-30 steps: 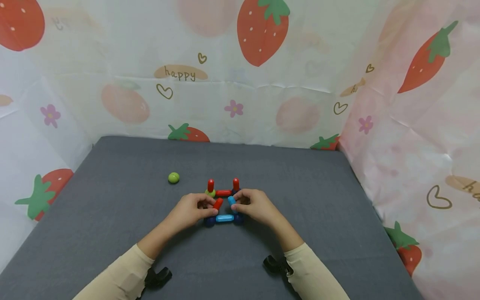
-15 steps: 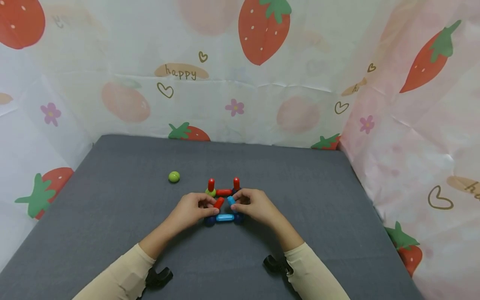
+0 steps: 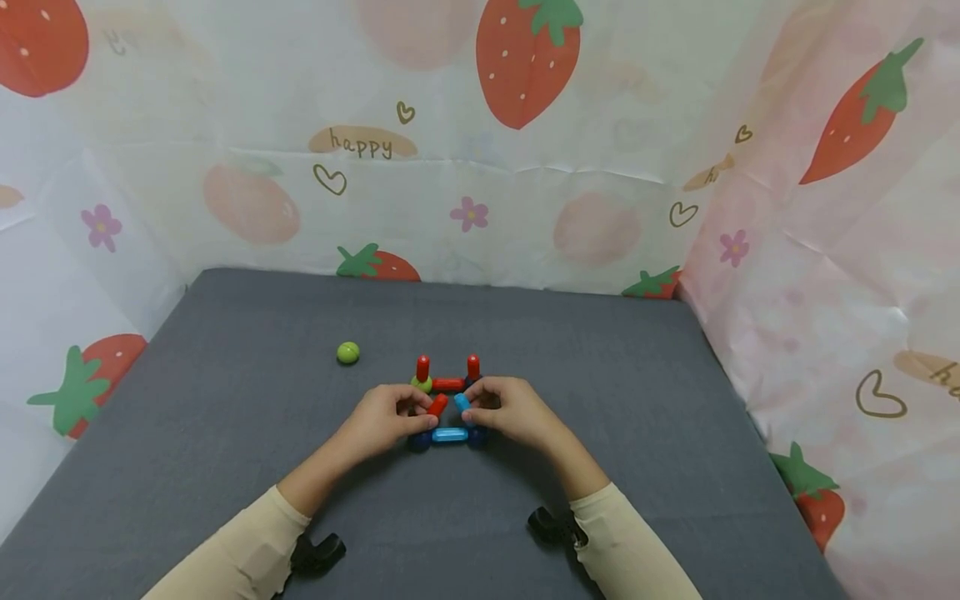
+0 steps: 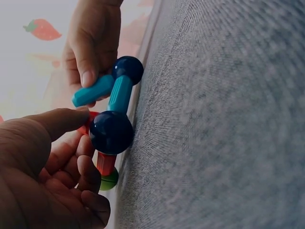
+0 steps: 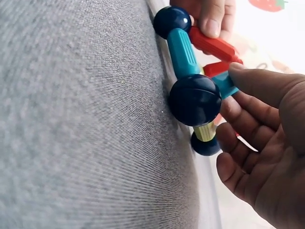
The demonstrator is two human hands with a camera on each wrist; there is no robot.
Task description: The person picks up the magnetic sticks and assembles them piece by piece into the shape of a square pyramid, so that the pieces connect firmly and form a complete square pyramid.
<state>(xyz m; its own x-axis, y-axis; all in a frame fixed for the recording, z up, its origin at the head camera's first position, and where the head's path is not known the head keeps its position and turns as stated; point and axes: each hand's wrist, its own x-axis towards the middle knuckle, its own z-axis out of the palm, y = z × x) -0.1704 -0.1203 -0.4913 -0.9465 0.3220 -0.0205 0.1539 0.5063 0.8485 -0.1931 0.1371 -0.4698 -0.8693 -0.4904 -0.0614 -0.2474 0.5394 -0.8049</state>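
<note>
In the head view my left hand [image 3: 386,412] pinches a red magnetic rod [image 3: 438,406], which slants up from a dark blue ball [image 4: 111,132]. Opposite it, my right hand [image 3: 513,407] pinches a light blue rod [image 3: 462,402], tilted on another dark blue ball [image 5: 195,99]. A second light blue rod [image 3: 450,435] joins these balls along the near side of the frame. The far side has a lying red rod [image 3: 448,384] between a green ball [image 3: 422,385] and a dark ball, with two upright red rods [image 3: 423,367]. A yellow rod [image 5: 205,131] runs along the right side.
A loose green ball [image 3: 348,352] lies on the grey cloth-covered table [image 3: 225,400], behind and left of the frame. Strawberry-print sheets [image 3: 450,167] hang at the back and sides. Black straps [image 3: 318,556] are at both wrists.
</note>
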